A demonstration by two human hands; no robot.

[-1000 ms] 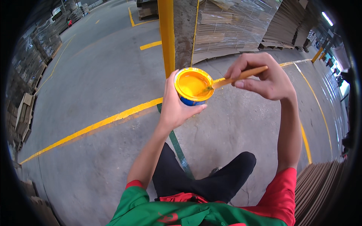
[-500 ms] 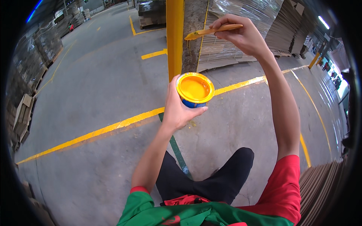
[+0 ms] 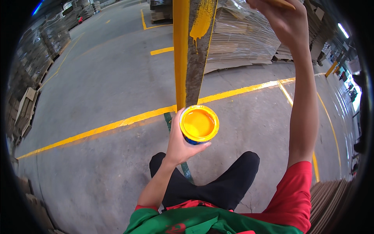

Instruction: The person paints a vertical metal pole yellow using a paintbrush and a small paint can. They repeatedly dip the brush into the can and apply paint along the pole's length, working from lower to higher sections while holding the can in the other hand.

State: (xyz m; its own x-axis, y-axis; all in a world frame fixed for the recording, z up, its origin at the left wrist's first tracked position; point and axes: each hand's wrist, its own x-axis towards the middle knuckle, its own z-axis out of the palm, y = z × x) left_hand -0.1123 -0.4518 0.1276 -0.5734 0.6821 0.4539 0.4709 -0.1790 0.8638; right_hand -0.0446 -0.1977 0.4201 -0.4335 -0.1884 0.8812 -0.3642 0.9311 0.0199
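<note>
My left hand (image 3: 180, 145) is wrapped round a small blue paint can (image 3: 199, 124) with yellow paint inside and yellow smeared over its rim. Raised at the upper right, my right hand (image 3: 284, 19) grips a paintbrush, whose wooden handle (image 3: 281, 4) shows at the top edge; the bristles are out of view. Ahead stands a post (image 3: 193, 74) with one yellow face and one bare grey-brown face. A wet yellow patch (image 3: 201, 21) covers the upper part of the grey face, with drips running down below it.
Behind the post sits a plastic-wrapped stack of flat cardboard (image 3: 241, 43). A yellow floor line (image 3: 140, 117) crosses the concrete floor (image 3: 97, 85), and a green strip (image 3: 186, 171) runs between my knees. More cardboard (image 3: 27, 109) stands at the left, and another stack (image 3: 331, 202) at the lower right.
My right hand has moved up and right with the brush, away from the grey face. The yellow patch there now shows more. The can sits lower in view, nearer my body.
</note>
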